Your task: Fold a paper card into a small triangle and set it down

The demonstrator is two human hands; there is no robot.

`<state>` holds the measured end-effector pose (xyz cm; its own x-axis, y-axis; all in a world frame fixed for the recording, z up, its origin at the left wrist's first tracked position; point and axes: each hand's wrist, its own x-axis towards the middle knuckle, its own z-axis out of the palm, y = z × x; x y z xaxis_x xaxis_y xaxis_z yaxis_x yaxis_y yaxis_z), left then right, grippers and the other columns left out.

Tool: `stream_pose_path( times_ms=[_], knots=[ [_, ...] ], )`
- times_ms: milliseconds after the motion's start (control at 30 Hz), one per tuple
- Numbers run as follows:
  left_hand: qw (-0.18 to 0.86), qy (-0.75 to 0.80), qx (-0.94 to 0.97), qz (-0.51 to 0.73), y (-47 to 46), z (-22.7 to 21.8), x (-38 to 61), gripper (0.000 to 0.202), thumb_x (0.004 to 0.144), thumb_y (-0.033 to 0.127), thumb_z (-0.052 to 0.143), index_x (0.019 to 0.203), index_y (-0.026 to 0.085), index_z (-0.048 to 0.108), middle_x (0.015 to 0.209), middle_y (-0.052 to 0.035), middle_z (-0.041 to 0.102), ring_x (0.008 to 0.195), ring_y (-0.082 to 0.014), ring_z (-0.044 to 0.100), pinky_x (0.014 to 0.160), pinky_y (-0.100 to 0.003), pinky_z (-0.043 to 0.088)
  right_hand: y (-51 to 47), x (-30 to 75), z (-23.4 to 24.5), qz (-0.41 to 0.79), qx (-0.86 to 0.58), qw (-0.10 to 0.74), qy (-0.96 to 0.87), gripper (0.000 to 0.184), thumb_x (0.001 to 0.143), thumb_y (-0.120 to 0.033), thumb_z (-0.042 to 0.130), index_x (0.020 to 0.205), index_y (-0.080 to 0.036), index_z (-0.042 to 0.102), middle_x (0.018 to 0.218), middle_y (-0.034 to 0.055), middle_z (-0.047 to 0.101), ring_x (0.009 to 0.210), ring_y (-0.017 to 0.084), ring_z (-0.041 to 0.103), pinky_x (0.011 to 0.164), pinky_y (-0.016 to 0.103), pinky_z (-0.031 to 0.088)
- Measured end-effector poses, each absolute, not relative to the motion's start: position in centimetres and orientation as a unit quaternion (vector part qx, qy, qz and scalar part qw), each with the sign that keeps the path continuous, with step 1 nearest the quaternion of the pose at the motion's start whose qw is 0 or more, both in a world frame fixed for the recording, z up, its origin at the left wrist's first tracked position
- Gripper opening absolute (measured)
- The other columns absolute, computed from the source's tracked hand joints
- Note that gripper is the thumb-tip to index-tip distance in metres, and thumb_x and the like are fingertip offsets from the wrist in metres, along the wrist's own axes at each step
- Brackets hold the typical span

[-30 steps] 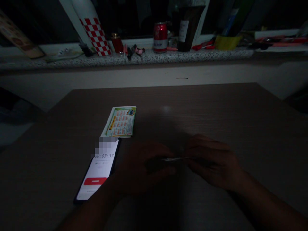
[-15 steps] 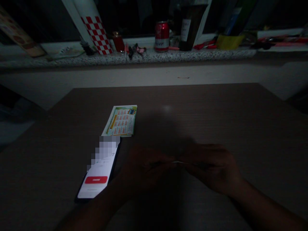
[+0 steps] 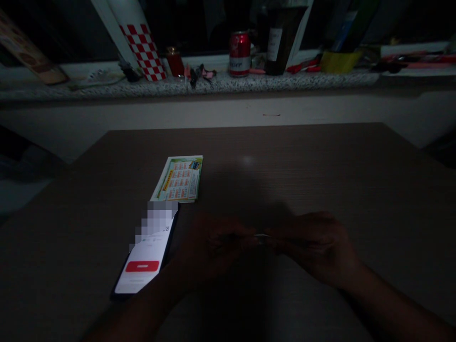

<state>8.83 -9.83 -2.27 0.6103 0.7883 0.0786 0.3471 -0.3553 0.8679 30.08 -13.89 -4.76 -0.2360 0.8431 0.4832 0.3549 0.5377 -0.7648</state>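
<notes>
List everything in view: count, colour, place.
Table: one, brown, foreground
Thin item: one, pale, low centre of view
Phone: one, dark rim, white screen, left on table
Printed papers: uncounted stack, green, white, orange, beyond phone
Wall: one, whitish, behind table
Sill: one, speckled grey, above wall
Cylinder: one, tan, sill's far left
Checked container: one, red-and-white, sill's left
Small container: one, red, right of checked container
Can: one, red and silver, mid-sill
Labelled vessel: one, dark, right of can
Yellow container: one, yellow, right of labelled vessel
Small clutter: several, mixed colours, along sill
Window: panes uncounted, dark, behind sill
Left hand: one, shadowed, pinching thin item
Right hand: one, shadowed, pinching thin item
</notes>
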Motion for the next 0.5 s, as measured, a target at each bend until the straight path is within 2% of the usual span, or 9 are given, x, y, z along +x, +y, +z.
stream_pose_path(
  times_ms=[200,333,500],
  knots=[
    [0.362,0.328,0.849,0.199,-9.85,-2.21,8.97,0.019,0.091,0.030,0.055,0.089,0.018,0.069,0.076,-0.0007,0.070,0.066,-0.0121,0.062,0.060,-0.022,0.042,-13.78,30.15,-4.71,0.265,-0.383,0.458,-0.757,0.007,0.079,-0.014,0.072,0.085,-0.014,0.075,0.065,0.0028,0.075,0.047,0.011,0.064,0.042,0.020,0.045],
    [0.327,0.282,0.882,0.187,-9.82,-2.47,8.78,0.023,0.094,0.027,0.049,0.087,0.017,0.068,0.070,-0.0004,0.068,0.061,-0.0111,0.059,0.057,-0.022,0.038,-13.83,30.16,-4.81,0.257,-0.376,0.457,-0.764,0.008,0.080,-0.015,0.071,0.087,-0.016,0.075,0.073,0.0045,0.077,0.056,0.014,0.069,0.046,0.021,0.048],
    [0.393,0.313,0.837,0.217,-9.85,-2.56,8.87,0.022,0.091,0.028,0.053,0.081,0.016,0.070,0.062,0.0008,0.066,0.056,-0.0105,0.059,0.053,-0.020,0.039,-13.85,30.21,-4.96,0.268,-0.374,0.457,-0.762,0.010,0.081,-0.016,0.071,0.090,-0.018,0.075,0.075,0.0036,0.077,0.059,0.015,0.071,0.049,0.023,0.052]
  ],
)
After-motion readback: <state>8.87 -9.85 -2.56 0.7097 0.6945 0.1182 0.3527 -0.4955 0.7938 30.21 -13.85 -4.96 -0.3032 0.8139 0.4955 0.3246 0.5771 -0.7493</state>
